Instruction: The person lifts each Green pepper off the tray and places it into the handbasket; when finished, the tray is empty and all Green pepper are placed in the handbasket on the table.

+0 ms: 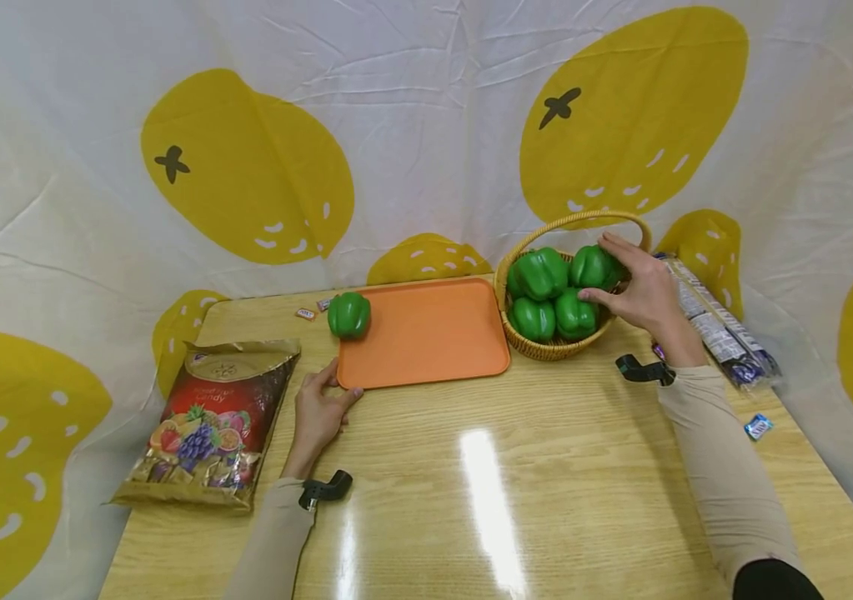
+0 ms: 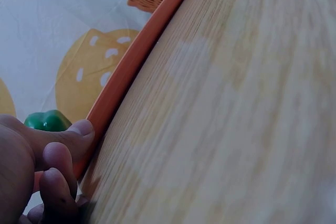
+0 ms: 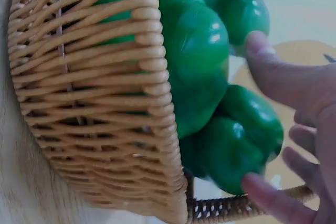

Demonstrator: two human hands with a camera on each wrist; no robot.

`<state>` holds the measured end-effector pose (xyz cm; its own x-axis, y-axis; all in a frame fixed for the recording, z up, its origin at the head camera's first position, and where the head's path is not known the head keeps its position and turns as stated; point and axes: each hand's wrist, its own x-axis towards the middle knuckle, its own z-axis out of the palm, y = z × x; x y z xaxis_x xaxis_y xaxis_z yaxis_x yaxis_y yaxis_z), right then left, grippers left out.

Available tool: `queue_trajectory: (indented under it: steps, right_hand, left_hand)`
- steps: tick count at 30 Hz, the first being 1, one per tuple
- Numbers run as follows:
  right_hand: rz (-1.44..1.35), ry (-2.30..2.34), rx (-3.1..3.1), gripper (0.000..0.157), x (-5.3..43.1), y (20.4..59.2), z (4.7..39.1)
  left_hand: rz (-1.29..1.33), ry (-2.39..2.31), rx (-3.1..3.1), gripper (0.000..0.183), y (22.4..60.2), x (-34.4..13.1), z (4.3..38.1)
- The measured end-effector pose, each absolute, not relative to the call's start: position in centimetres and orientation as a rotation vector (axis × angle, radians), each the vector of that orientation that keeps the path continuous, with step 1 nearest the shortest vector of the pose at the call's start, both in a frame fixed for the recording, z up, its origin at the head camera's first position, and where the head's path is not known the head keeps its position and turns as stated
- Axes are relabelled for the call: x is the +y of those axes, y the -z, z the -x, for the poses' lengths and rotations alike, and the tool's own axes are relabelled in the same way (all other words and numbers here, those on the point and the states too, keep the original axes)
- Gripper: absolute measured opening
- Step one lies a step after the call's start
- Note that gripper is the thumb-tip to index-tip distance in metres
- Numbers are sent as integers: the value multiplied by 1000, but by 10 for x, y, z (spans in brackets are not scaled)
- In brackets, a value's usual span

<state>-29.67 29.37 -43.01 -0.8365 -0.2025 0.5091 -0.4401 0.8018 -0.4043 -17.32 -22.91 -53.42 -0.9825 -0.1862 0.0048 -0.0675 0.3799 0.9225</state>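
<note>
My left hand (image 1: 323, 410) grips the near left corner of an orange tray (image 1: 426, 333). In the left wrist view the thumb lies on the tray's rim (image 2: 123, 74) with the other fingers curled below. One green bell pepper (image 1: 349, 316) sits at the tray's left end. Over the right side of a wicker basket (image 1: 546, 347) full of green bell peppers, my right hand (image 1: 639, 287) spreads its thumb and fingers around the back right pepper (image 1: 593, 267). From the right wrist, a fingertip overlaps that pepper (image 3: 239, 142), while the thumb stands apart from it.
A candy bag (image 1: 208, 429) lies left of the tray. Small wrapped candies (image 1: 306, 314) are behind it, and a blue one (image 1: 759, 427) lies at the right. Clear-and-purple packaging (image 1: 722, 325) rests along the right edge. The basket's tall handle (image 1: 584, 218) arches above the peppers.
</note>
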Motion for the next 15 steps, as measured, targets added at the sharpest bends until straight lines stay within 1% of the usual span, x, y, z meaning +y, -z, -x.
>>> queue_trajectory:
  steps: [2, 4, 7, 9, 12, 15]
  right_hand:
    - [-484, -854, -2466, 85, 289, 427, 291]
    - [-541, -1105, -2362, 76, 279, 422, 285]
    - [-731, -1620, -2133, 65, 254, 414, 274]
    - [-895, -1883, -2019, 62, 228, 415, 269]
    - [-1114, -2046, -1991, 66, 177, 426, 265]
    - [-1251, -2012, -2082, 81, 114, 446, 268]
  left_hand:
    - [-232, 1673, -2517, 73, 534, -230, 172]
    - [-235, 1671, -2515, 73, 534, -230, 171]
    - [-238, 1666, -2507, 72, 534, -231, 171]
    - [-231, 1651, -2509, 72, 535, -231, 172]
    - [-212, 1634, -2510, 72, 536, -230, 173]
    - [-212, 1636, -2502, 73, 537, -229, 174]
